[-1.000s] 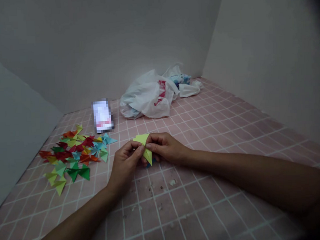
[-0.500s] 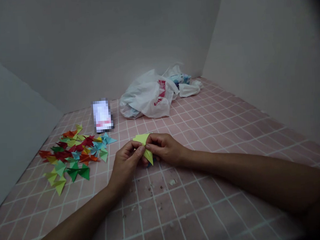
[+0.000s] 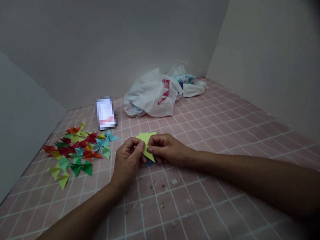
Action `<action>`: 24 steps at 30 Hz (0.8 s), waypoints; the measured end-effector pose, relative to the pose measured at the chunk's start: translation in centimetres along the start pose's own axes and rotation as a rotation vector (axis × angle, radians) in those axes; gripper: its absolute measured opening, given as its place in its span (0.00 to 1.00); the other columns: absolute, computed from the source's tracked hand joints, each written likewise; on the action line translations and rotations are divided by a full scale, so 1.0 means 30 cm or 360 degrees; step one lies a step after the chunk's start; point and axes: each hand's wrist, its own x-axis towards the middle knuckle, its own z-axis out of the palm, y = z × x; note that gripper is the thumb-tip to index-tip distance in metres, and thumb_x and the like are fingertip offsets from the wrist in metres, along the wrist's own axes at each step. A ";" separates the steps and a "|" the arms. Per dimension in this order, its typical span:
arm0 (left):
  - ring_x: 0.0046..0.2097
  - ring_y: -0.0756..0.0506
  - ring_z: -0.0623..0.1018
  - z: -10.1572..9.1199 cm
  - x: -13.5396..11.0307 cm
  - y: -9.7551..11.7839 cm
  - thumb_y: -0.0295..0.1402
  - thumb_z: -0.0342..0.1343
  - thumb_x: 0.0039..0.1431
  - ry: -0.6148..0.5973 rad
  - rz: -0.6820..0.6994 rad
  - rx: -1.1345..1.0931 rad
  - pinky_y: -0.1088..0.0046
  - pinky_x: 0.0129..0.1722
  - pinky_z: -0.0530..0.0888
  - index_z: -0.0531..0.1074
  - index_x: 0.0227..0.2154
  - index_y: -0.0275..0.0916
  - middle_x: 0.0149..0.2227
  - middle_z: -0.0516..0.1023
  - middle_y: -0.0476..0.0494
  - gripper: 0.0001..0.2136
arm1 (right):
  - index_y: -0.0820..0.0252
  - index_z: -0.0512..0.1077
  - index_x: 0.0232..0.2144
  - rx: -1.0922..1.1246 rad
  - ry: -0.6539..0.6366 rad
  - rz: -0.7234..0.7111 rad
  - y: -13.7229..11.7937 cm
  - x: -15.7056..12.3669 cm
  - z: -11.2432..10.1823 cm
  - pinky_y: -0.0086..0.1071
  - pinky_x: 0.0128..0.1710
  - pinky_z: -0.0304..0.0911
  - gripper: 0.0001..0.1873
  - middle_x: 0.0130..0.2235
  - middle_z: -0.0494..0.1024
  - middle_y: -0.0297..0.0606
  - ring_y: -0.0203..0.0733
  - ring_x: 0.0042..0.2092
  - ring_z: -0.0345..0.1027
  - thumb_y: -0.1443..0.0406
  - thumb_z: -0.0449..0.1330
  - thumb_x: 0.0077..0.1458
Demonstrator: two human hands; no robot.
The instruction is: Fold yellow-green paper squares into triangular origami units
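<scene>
A yellow-green piece of folded paper is held up between my two hands, its pointed tip facing down toward me. My left hand pinches its left side between thumb and fingers. On the other side, my right hand grips the paper with its thumb in front and its fingers curled behind. Beneath the hands a bit of something blue shows, mostly hidden. To the left lies a spread of folded paper butterflies in red, orange, yellow, green and light blue.
A lit phone, its screen blurred, stands propped behind the paper shapes. A crumpled white plastic bag with red print lies against the back wall, with a blue-patterned packet beside it. The pink tiled-pattern surface has worn spots in front of me.
The thumbs have moved apart, so more of the paper's front shows between them. The whole view has shifted slightly, with things appearing a little further right.
</scene>
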 end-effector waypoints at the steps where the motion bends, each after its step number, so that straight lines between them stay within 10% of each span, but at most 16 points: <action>1: 0.19 0.53 0.70 0.000 0.000 0.001 0.39 0.59 0.58 0.0009 -0.0003 -0.0004 0.80 0.21 0.68 0.70 0.28 0.39 0.16 0.70 0.55 0.09 | 0.61 0.66 0.27 0.0032 0.0000 -0.0010 0.002 0.000 0.001 0.22 0.19 0.51 0.10 0.20 0.69 0.28 0.27 0.19 0.57 0.64 0.60 0.57; 24: 0.23 0.52 0.75 -0.003 0.021 -0.008 0.38 0.62 0.56 0.0001 -0.0072 -0.0147 0.77 0.27 0.73 0.71 0.28 0.37 0.21 0.75 0.52 0.10 | 0.60 0.65 0.26 0.0075 0.0131 -0.0043 0.019 0.005 -0.012 0.22 0.15 0.50 0.14 0.19 0.69 0.28 0.28 0.17 0.57 0.59 0.55 0.62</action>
